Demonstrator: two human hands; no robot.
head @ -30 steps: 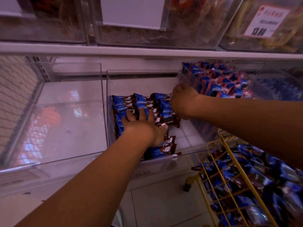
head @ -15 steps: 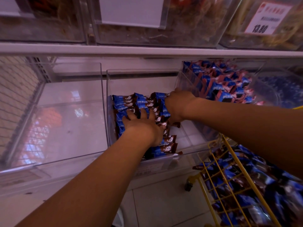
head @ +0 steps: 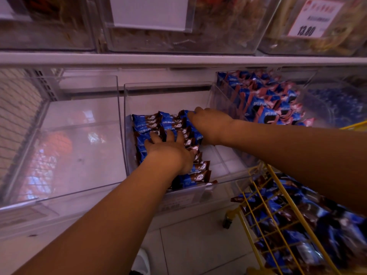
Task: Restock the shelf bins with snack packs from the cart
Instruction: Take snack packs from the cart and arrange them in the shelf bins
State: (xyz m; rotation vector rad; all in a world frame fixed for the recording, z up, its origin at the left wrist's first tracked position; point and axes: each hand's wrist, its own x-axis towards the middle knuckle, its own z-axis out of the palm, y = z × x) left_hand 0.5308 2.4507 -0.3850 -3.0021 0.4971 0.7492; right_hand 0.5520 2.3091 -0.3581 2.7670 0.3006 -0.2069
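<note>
Both hands inside the middle clear bin [head: 127, 139] on the lower shelf. Left hand [head: 170, 151] lies palm down w/ fingers spread flat on top of the blue-and-brown snack packs [head: 147, 126], pressing on them; holds nothing. Right hand [head: 210, 124] reaches in from the right, fingers bent down over the far right edge of the same pile; fingertips touch the rearmost packs, but whether they pinch a pack or only push cannot be told, since the fingers are seen from behind. Packs sit in the left and front part of the bin, laid in overlapping rows running front to back; right part of bin floor [head: 224, 159] bare. Bin to the left [head: 117, 108] shows only reflections on its floor. Bin to the right [head: 213, 96], tilted, holds blue-and-pink packs [head: 272, 108], diff. product. Further right, another bin w/ blue packs [head: 333, 108], blurred. Yellow wire cart [head: 278, 185] stands at lower right, just below the right forearm, loaded w/ more blue-and-brown packs [head: 297, 221]. Upper shelf: clear bins w/ brownish goods, not identifiable; blank white label holder [head: 149, 12] at centre, price tag [head: 313, 16] reading 13.80 at right. Tiled floor [head: 188, 245] visible below.
</note>
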